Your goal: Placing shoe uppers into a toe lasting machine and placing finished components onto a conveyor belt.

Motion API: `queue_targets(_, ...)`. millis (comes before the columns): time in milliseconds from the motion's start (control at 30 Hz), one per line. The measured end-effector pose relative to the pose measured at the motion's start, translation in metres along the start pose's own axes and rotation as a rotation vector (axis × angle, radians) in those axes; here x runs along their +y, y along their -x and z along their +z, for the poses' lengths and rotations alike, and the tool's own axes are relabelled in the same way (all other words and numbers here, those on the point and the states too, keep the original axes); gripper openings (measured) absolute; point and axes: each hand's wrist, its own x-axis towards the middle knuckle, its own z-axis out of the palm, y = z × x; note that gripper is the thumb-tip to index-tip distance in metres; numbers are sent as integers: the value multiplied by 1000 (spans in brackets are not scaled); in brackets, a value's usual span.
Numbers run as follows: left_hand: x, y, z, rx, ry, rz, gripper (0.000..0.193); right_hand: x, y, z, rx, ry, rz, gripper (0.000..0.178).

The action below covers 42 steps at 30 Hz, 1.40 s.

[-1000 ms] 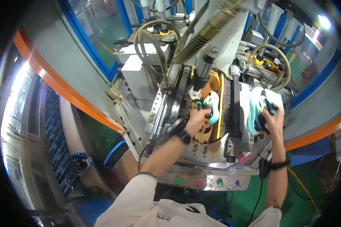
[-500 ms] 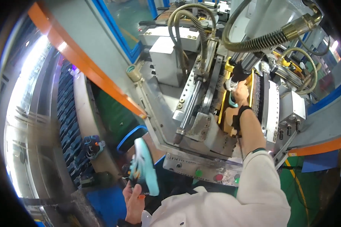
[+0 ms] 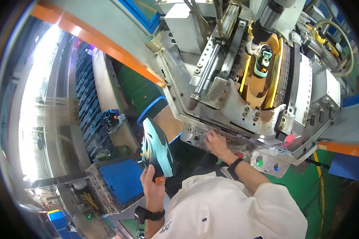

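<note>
My left hand (image 3: 152, 181) grips a turquoise and black sneaker (image 3: 157, 147) by its heel end, with the toe pointing up and away. An orange tab shows beside my fingers. My right hand (image 3: 216, 142) is over the front control panel (image 3: 195, 137) of the machine, its fingers loosely spread and holding nothing. Whether it presses anything there is hidden. Farther off, a second shoe (image 3: 263, 61) with a turquoise collar sits in the machine's tan and yellow cavity (image 3: 256, 97), beneath a dark press rod (image 3: 264, 30).
A red button (image 3: 239, 155), a green button (image 3: 259, 163) and a blue button (image 3: 276, 167) line the panel. At left, a dark shoe (image 3: 112, 120) rests by a ridged conveyor (image 3: 87, 91). An orange edge bar (image 3: 103, 46) crosses the upper left. A blue pad (image 3: 121, 181) lies at lower left.
My right hand has left the shoe in the machine cavity and drawn back to the front panel. My left hand still holds the sneaker. The view has shifted.
</note>
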Motion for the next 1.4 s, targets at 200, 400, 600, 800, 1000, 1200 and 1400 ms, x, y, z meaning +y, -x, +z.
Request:
queue_targets(200,-11,19,7,-33,-6,17,28,20,3,29,-87,37,-95,22)
queue_targets(400,-14,15,6,5,29,48,24,-55,-64,-191,451,-192,-394,9)
queue_targets(600,-24,13,17,-9,112,25,23,-28,-243,-464,931,-446,-481,55)
queue_targets(800,-42,19,4,15,92,28,25,-64,-252,-465,964,-384,-196,43)
queue_targets(1000,-61,40,-10,62,146,58,26,-41,-253,-454,925,-472,-279,42)
queue_targets(1200,-75,92,-44,136,167,172,26,85,-327,-494,696,-307,-460,42)
queue_targets(1400,-87,150,-123,354,214,147,38,68,-256,-309,328,-389,-445,32)
